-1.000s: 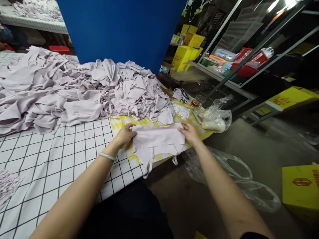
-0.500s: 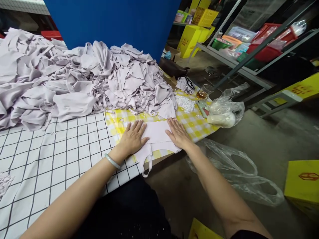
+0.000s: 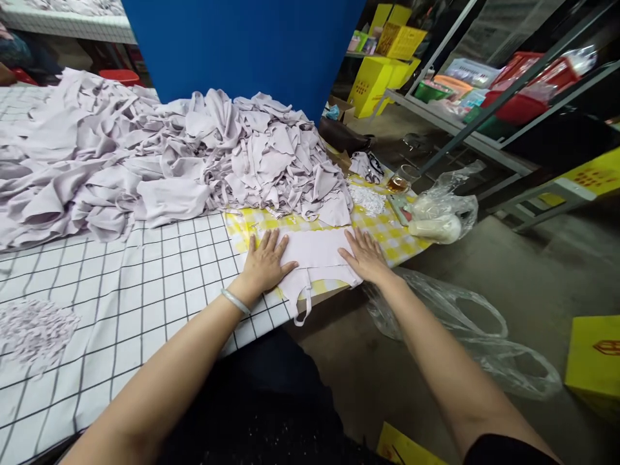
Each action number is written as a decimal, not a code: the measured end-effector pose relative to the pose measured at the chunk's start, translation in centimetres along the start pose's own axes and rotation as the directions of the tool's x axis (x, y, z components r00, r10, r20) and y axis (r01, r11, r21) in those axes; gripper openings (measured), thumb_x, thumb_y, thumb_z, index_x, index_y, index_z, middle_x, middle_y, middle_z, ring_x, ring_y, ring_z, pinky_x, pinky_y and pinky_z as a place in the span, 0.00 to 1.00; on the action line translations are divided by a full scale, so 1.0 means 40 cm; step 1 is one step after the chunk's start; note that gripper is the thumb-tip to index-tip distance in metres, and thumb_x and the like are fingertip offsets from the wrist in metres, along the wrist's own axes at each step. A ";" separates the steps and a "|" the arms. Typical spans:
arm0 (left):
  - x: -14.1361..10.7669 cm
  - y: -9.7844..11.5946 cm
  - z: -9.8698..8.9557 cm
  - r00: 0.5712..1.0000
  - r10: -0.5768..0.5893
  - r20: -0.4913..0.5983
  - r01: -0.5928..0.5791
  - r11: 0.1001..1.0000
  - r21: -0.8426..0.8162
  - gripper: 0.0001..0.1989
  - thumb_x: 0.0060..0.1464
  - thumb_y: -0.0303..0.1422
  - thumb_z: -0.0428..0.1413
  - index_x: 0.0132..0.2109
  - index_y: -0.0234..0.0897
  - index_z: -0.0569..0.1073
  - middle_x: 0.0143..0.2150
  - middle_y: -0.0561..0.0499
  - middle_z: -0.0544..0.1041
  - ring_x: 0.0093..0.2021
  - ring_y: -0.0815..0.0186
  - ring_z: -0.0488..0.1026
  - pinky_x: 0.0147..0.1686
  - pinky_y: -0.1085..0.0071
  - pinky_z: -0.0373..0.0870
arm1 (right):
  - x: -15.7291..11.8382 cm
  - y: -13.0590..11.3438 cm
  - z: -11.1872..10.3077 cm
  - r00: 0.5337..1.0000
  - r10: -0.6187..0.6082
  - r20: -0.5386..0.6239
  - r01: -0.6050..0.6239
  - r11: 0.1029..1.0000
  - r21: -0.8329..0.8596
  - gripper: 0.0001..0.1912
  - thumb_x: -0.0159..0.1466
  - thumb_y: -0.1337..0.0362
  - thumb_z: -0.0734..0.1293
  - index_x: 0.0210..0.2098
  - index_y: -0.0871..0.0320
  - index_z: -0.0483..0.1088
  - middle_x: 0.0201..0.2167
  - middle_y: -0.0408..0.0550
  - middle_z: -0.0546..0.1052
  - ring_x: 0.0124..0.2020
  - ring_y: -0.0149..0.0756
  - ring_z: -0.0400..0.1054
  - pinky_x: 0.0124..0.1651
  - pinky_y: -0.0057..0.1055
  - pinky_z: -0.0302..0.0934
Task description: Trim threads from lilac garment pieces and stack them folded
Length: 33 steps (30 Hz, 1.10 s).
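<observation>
A white cloth surface with a black grid point(image 3: 184, 258) carries a yellow-and-white checked sheet point(image 3: 387, 236) at its right end. On this sheet, near the front edge, lies a pale lilac fabric garment point(image 3: 317, 248). One second ago, fingers pinched its two sides; now the left hand point(image 3: 265, 263) and right hand point(image 3: 367, 257) rest open, palms down, one per side. The garment thus appears pressed flat rather than gripped. Its upper panel is smooth; a thin looped strap point(image 3: 309, 299) hangs below.
</observation>
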<state>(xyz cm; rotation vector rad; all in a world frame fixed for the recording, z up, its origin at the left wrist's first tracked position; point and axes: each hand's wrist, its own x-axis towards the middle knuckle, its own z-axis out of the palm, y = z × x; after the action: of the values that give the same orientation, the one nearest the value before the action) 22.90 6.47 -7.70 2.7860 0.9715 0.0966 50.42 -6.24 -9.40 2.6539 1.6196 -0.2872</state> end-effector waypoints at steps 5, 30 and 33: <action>-0.105 -0.055 -0.053 0.996 -0.088 0.006 0.088 0.979 -0.183 0.36 0.65 0.51 0.47 0.71 0.34 0.56 0.74 0.38 0.50 0.75 0.45 0.43 0.69 0.37 0.39 | -0.013 -0.116 -0.025 0.955 -0.101 -0.279 0.109 0.994 0.015 0.38 0.70 0.46 0.54 0.72 0.61 0.50 0.74 0.61 0.47 0.74 0.61 0.37 0.68 0.65 0.41; -0.404 -0.451 -0.137 0.535 -0.792 -0.294 0.437 0.557 -0.706 0.27 0.48 0.38 0.62 0.55 0.34 0.69 0.57 0.36 0.72 0.57 0.49 0.69 0.55 0.53 0.67 | -0.107 -0.851 -0.023 0.306 -0.845 -0.438 0.944 0.208 0.258 0.13 0.68 0.70 0.61 0.50 0.60 0.71 0.49 0.57 0.77 0.53 0.44 0.68 0.58 0.45 0.64; -0.376 -0.449 -0.165 0.550 -0.792 -0.265 0.473 0.557 -0.683 0.11 0.49 0.33 0.59 0.41 0.36 0.73 0.38 0.46 0.77 0.42 0.56 0.73 0.45 0.59 0.70 | 0.052 -0.895 -0.052 0.566 -0.699 -0.436 0.824 0.469 0.318 0.18 0.63 0.65 0.67 0.53 0.60 0.71 0.56 0.62 0.72 0.60 0.53 0.63 0.62 0.54 0.58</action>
<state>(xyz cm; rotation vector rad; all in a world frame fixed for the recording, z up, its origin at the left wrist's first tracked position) -0.64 11.91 -4.81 1.6909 1.7528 0.9509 20.02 12.37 -4.86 1.9937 3.1777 -0.4322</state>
